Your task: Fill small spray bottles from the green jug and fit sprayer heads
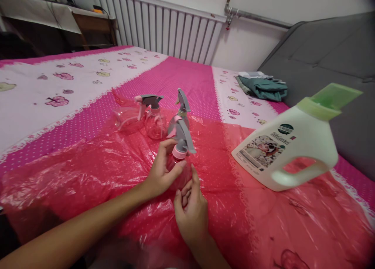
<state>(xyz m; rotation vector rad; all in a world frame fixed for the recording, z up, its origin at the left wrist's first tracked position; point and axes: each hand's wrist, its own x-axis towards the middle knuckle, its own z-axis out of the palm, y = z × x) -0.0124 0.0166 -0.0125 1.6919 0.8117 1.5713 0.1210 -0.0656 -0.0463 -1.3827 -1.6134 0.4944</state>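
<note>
A clear pinkish spray bottle [179, 171] with a pink collar and grey trigger head stands in front of me, tilted slightly. My left hand [164, 169] wraps around its upper body, thumb across the front. Lower down on the right side, my right hand [191, 206] has its index finger along the bottle and the other fingers curled at its base. Just beyond stands a second spray bottle [183, 113] with a greenish collar, partly hidden by the held one. To the left is another spray bottle [156, 126] with a grey head and pink nozzle, beside a clear bottle-like shape [125, 118].
A large white detergent jug [263, 151] with a green cap stands tilted on the right. Red plastic sheeting [117, 163] covers the near bed. Folded clothes [260, 85] lie by the grey headboard [331, 54]. Behind are a radiator [164, 26] and a desk [93, 26].
</note>
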